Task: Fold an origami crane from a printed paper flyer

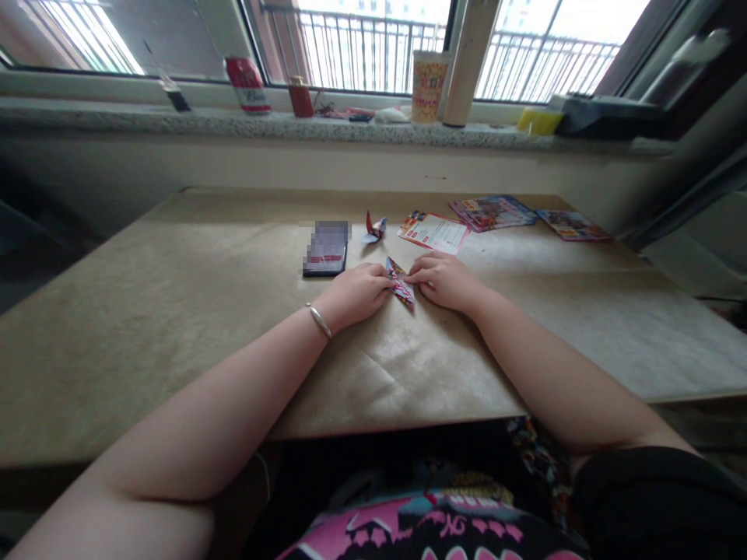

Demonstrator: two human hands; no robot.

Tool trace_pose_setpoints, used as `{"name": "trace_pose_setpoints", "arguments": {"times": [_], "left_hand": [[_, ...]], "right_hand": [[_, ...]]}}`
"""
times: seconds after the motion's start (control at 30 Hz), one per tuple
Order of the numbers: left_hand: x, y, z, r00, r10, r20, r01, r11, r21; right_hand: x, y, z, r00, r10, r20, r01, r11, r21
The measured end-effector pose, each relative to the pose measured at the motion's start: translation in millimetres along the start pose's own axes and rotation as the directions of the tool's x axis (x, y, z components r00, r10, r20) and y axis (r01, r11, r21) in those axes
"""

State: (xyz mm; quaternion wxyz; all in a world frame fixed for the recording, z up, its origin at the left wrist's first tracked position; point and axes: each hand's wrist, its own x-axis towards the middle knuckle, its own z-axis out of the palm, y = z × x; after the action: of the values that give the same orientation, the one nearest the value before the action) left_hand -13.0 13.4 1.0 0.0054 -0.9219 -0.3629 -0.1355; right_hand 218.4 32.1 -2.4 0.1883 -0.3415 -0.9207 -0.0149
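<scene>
You're pinching the folded paper [401, 289] with your left hand [360, 291]; it's lying on the bench [373, 373], nearer you than the paper bird [377, 230]. Your right hand [448, 280] is touching the opposite side; can't tell if it's gripping. Uneven pressure risks skewing the crease; pulling apart risks tearing.

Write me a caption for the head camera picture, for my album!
Left hand and right hand touch folded paper near a phone and paper figure.

Hands [362, 292] on folded paper [401, 288], phone [327, 250] nearby
</scene>
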Motion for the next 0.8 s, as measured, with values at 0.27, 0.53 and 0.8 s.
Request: {"name": "trace_pose_setpoints", "arguments": {"times": [0.27, 0.53, 0.8], "left_hand": [[1, -6, -1.4, 1.000, -0.005, -0.002, 0.005, 1.000, 0.004], [0, -5, -5.6, 1.000, -0.008, 0.024, 0.008, 1.000, -0.024], [-1, -9, -1.6, 0.998, 0.056, 0.025, -0.055, 0.997, -0.053]], "right_hand": [[-1, 8, 2, 1.000, 0.011, -0.009, -0.010, 0.998, 0.060], [-2, 11, 4, 0.999, -0.010, -0.031, 0.012, 0.998, 0.059], [-6, 5, 4, 0.996, 0.065, -0.059, -0.058, 0.991, 0.118]]}}
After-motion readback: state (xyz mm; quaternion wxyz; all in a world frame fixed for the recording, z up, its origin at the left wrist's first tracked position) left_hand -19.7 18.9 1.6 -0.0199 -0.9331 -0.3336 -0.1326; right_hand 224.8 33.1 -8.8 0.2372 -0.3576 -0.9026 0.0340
